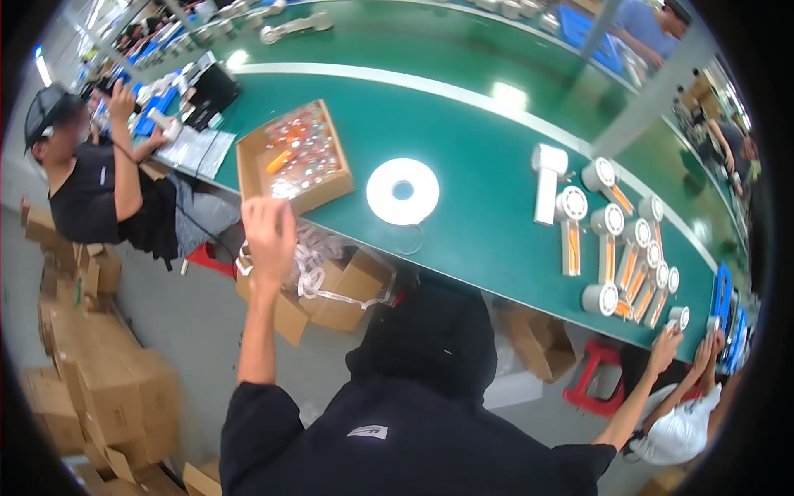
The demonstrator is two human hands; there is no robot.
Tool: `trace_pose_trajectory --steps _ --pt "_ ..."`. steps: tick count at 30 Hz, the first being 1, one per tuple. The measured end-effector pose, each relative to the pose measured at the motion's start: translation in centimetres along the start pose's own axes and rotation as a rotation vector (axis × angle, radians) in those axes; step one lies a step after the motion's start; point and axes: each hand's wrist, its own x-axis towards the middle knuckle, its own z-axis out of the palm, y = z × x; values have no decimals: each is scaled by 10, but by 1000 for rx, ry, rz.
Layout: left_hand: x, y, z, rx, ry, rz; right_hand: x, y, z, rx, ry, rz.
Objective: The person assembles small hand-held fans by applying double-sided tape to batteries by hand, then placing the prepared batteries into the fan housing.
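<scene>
My left hand is raised beside the near corner of an open cardboard box. Its fingers are bent together, and anything between them is too small to make out. Inside the box lie many small clear-and-red parts and an orange-handled tool. Far to the right, my right hand grips a white hair dryer housing at the table's near edge. Several similar housings lie beside it, most with orange strips along their handles. A flat white roll rests midway between box and housings.
Below the green table stand open cartons with tangled white strips, and a red stool. One co-worker sits at the left; another works close to my right hand. Cartons are stacked at lower left.
</scene>
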Motion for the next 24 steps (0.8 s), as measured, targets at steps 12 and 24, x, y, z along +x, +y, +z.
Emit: trace_pose_trajectory --steps 12,24 --pt "72 -109 51 449 -636 -118 -7 -16 -10 155 50 -96" --pt "63 -63 -54 343 -325 108 -86 -94 -70 394 835 -244"
